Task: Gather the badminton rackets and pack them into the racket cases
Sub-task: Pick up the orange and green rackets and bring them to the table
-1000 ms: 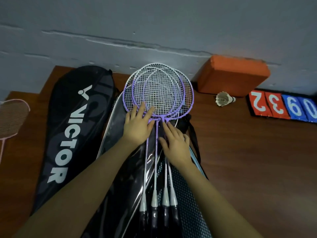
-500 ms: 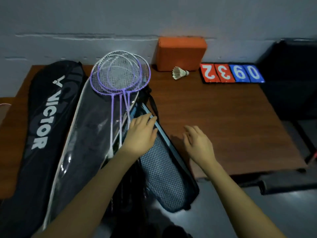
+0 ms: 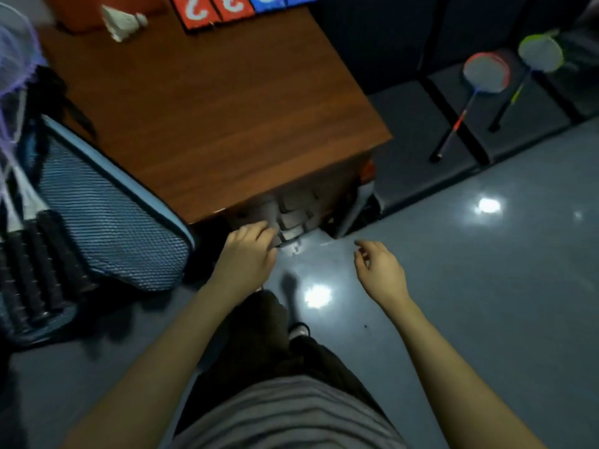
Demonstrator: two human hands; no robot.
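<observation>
Several purple rackets (image 3: pixel 13 76) lie at the left edge, black grips (image 3: pixel 35 254) sticking out over an open racket case with a blue-trimmed mesh flap (image 3: pixel 107 215) that hangs past the table edge. Far right, a red-rimmed racket (image 3: pixel 484 74) and a yellow-green racket (image 3: pixel 539 55) lie on dark seats. My left hand (image 3: pixel 248 254) hangs below the table's front edge with fingers loosely curled, holding nothing. My right hand (image 3: pixel 379 270) is out over the floor, relaxed and empty.
The brown table (image 3: pixel 227 108) carries a shuttlecock (image 3: pixel 124 22), an orange block at the top left and a red-and-blue number board (image 3: pixel 227 8). Dark cushioned seats (image 3: pixel 421 131) stand to the right. Glossy grey floor (image 3: pixel 486 286) spreads below.
My view has swung right and down, away from the case. Both hands have left the rackets and the mesh flap and now hang off the table's front edge.
</observation>
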